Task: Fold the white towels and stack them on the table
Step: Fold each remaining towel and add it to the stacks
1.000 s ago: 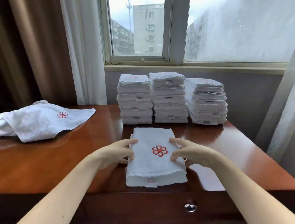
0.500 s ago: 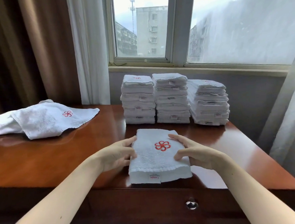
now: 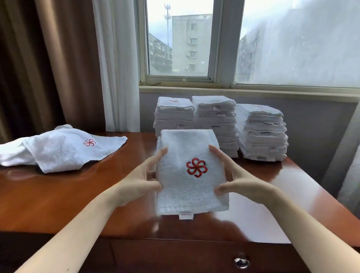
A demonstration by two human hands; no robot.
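A folded white towel [image 3: 189, 187] with a red pinwheel logo is lifted off the wooden table [image 3: 54, 199], tilted up toward me. My left hand [image 3: 141, 177] grips its left edge and my right hand [image 3: 236, 179] grips its right edge, thumbs on top. Behind it stand three stacks of folded white towels: the left stack [image 3: 174, 114], the middle stack [image 3: 217, 118] and the right stack [image 3: 261, 132]. The held towel hides the lower part of the left stack.
Unfolded white towels [image 3: 58, 150] lie heaped at the table's left side. A drawer with a metal ring pull [image 3: 241, 262] sits below the front edge. Curtains [image 3: 118, 62] and a window sill [image 3: 255, 91] close the back; another curtain [image 3: 359, 149] hangs at right.
Both hands have lifted the folded towel off the table and carried it up and away, toward the stacks. It was lying flat near the front edge before.
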